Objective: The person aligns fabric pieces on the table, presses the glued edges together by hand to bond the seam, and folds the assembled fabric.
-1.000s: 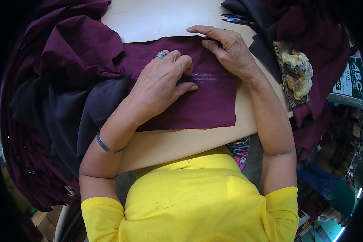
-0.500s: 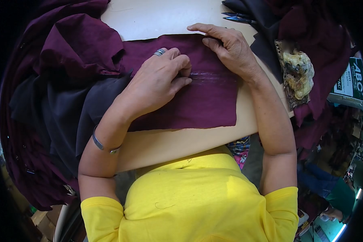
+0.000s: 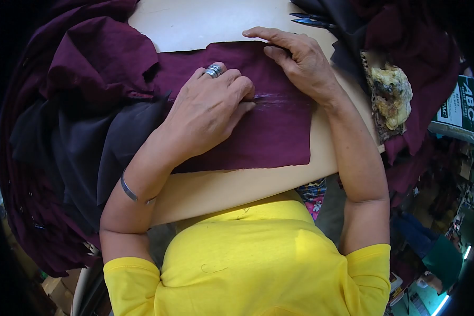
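A maroon cloth piece [image 3: 268, 137] lies flat on the pale board in front of me, with a whitish, shiny streak [image 3: 282, 96] across its middle. Over its left part, my left hand [image 3: 213, 102] is closed in a pinch, thumb against fingers, at the left end of that streak. A thin dark tip shows by the fingertips, too small to name. My right hand [image 3: 303, 60] rests at the cloth's upper right corner, index finger stretched out along the far edge and thumb apart from it, holding nothing.
Bunched maroon fabric [image 3: 97, 58] and dark grey fabric [image 3: 126, 142] lie at the left. Dark scissors-like blades [image 3: 312, 21] are at the back right. A yellowish lump [image 3: 392, 95] sits on cardboard at the right, near an ABC box [image 3: 461, 108]. The board [image 3: 237, 187] ends before my yellow shirt.
My left hand has shifted slightly right along the streak and rolled, so its rings show more. My right hand stays almost where it was.
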Demonstrator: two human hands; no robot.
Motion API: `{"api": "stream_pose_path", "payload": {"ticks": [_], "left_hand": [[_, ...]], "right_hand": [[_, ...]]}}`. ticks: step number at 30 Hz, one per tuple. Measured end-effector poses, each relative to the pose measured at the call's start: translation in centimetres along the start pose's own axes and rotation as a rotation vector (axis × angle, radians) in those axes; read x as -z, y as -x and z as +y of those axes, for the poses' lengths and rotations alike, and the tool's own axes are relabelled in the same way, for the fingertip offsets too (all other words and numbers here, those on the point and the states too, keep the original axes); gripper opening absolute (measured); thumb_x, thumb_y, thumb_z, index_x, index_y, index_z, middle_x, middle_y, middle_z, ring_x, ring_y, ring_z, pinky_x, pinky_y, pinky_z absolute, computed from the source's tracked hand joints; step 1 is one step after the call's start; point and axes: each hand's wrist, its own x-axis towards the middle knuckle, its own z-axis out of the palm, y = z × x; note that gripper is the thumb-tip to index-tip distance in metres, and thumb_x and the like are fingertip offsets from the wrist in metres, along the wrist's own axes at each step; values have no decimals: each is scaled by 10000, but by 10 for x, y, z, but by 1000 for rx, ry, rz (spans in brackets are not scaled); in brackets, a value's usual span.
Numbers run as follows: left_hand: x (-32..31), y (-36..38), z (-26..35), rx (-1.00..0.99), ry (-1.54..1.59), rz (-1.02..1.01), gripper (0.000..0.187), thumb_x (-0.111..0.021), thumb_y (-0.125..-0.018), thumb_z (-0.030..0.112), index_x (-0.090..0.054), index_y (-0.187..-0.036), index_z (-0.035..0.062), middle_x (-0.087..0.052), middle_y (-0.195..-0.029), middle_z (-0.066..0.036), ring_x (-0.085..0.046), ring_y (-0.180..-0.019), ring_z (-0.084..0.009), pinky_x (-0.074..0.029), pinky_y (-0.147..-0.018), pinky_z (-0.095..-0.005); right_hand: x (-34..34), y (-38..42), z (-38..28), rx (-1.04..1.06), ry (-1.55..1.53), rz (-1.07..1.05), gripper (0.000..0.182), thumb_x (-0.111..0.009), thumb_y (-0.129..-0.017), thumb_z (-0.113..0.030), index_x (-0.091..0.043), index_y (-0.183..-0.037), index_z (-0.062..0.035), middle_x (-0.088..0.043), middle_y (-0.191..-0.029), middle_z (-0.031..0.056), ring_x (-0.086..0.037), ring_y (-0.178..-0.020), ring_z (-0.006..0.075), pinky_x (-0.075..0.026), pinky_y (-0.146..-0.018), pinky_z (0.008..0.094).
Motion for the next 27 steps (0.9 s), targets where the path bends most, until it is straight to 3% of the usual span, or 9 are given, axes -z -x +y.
{"api": "stream_pose_path", "payload": {"ticks": [12,15,21,24,27], "left_hand": [[-18,-4,8,68,155,63,154,-615,-779,42,-584,-926,79,-550,-844,-44,-517,-799,-234,-371,-682,-333],[-11,-7,5,23,127,-5,158,-613,-783,46,-587,-933,85,-544,-843,-40,-508,-792,-225,-368,-693,-338],[-27,-8,17,24,109,126,199,-582,-795,34,-607,-976,115,-511,-811,-30,-497,-786,-212,-347,-705,-343],[-26,-7,15,50,129,86,236,-575,-794,27,-606,-998,141,-498,-800,-25,-505,-797,-198,-332,-710,-328],[-20,-9,11,13,123,-1,236,-575,-797,32,-603,-996,156,-496,-804,-20,-511,-799,-183,-318,-711,-316]], "right_hand": [[4,-2,-1,-29,-6,-52,352,-562,-832,-1,-622,-1153,-134,-672,-1037,45,-624,-835,156,-476,-766,260],[2,-3,1,42,-62,4,323,-581,-813,-36,-628,-1108,-158,-672,-934,109,-652,-777,264,-517,-729,331],[-5,-4,11,188,-82,95,336,-573,-813,-30,-625,-1116,-165,-676,-903,101,-633,-687,244,-506,-693,323],[6,-3,1,-34,-52,-105,371,-534,-839,13,-597,-1181,-119,-626,-1155,79,-587,-1084,202,-440,-931,288],[5,-2,2,-47,-79,-113,376,-536,-837,14,-595,-1183,-121,-627,-1151,85,-592,-1076,211,-444,-926,293]]}}
